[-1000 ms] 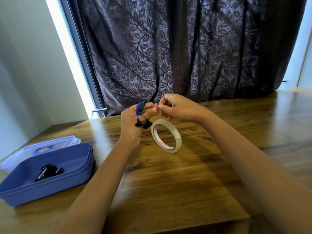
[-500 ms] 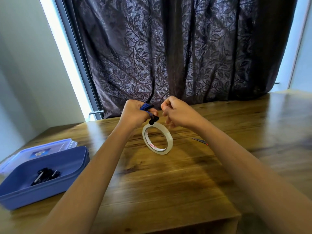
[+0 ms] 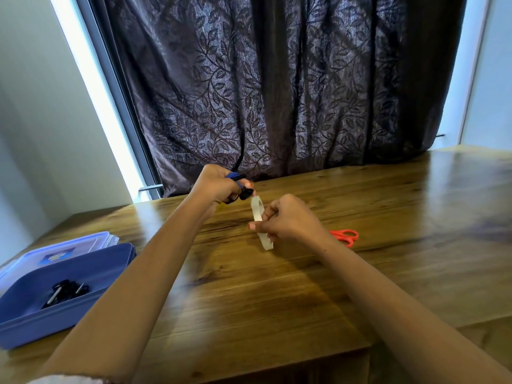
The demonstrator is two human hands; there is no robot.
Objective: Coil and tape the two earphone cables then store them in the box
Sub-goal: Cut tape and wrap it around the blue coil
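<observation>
The left hand (image 3: 216, 187) is clenched round a coiled blue earphone cable (image 3: 235, 177), its dark earbuds (image 3: 245, 194) poking out below the thumb, held up over the far edge of the wooden table (image 3: 277, 286). The right hand (image 3: 288, 220) grips the roll of clear tape (image 3: 260, 223), turned edge-on and lifted off the wood, its top rim almost touching the earbuds. Whether a strip already runs from roll to coil I cannot tell; the tape is too clear to see.

It looks to me like the taping step for this second cable. To do it well, the left fist should keep the loops pinched flat so they don't spring apart, while the right draws the roll away to pay out a short tail and wraps it snugly round the bundle's waist, clear of the buds. The orange scissors (image 3: 345, 236) lie just beside the right wrist, handy for the cut.

Near the table's left edge sits the open blue box (image 3: 110, 261), a black coiled cable (image 3: 66, 292) inside, its lid (image 3: 69, 245) tucked behind.
</observation>
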